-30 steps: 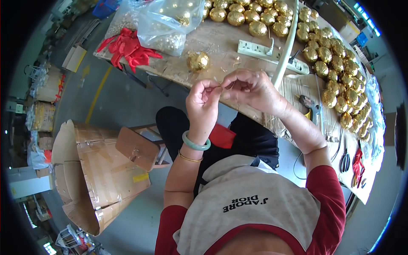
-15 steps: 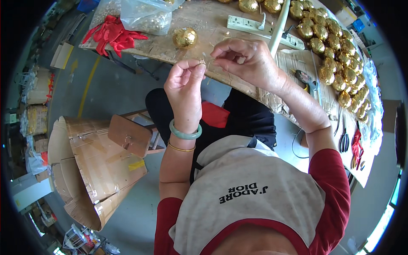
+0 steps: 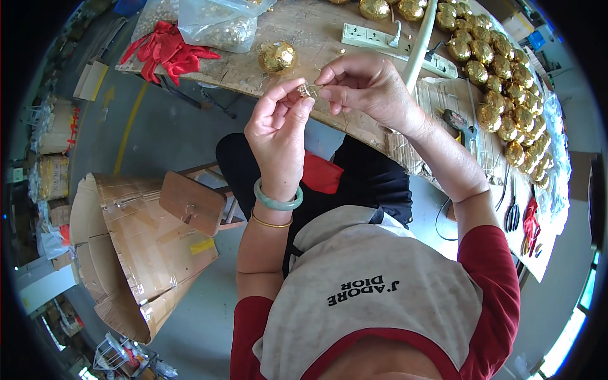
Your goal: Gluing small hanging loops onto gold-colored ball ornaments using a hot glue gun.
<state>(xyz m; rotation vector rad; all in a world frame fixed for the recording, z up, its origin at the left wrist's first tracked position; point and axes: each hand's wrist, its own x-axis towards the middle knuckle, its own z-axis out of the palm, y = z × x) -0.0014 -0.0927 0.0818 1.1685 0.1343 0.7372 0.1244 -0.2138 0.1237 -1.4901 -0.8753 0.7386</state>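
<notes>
The left hand [image 3: 278, 120] pinches a small gold piece [image 3: 308, 93] between thumb and forefinger, its other fingers curled in, probably because something so slight needs a fingertip hold. The right hand [image 3: 367, 88] brings its bent forefinger and thumb to the piece's right side; whether they grip a strand of it is too small to tell. The piece is up in front of the near edge of the table [image 3: 244, 75], perhaps to keep it in easy sight. A single gold ball [image 3: 277, 57] sits on the table just beyond the left fingertips, seemingly within reach. The other gold balls [image 3: 500, 95] stand massed along the right, likely out of the hands' way, and a glue gun [image 3: 458, 124] lies near the right forearm, presumably for handy pickup.
</notes>
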